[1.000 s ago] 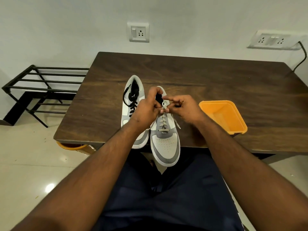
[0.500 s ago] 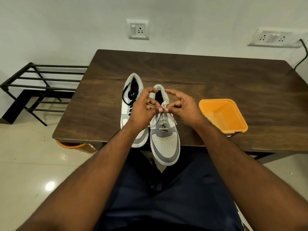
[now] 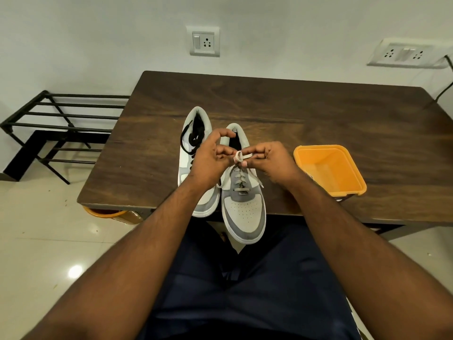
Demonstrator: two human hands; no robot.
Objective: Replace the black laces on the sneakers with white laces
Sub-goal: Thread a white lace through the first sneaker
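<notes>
Sneakers stand side by side on the table (image 3: 152, 148): the left sneaker (image 3: 196, 153) keeps its black lace (image 3: 190, 141). Left hand (image 3: 208, 163) and right hand (image 3: 272, 160) pinch the white lace (image 3: 239, 156) over the right sneaker (image 3: 242, 204). Soft, limp cord; best held near the loops.

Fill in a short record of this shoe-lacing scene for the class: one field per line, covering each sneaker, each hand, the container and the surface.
Right sneaker: white lace threaded, toe hanging over the table edge
Left sneaker: black lace still in
Left hand: pinching the white lace
Right hand: pinching a loop of the white lace
Orange tub: right of the sneakers, looks empty
Table: dark wood
</notes>
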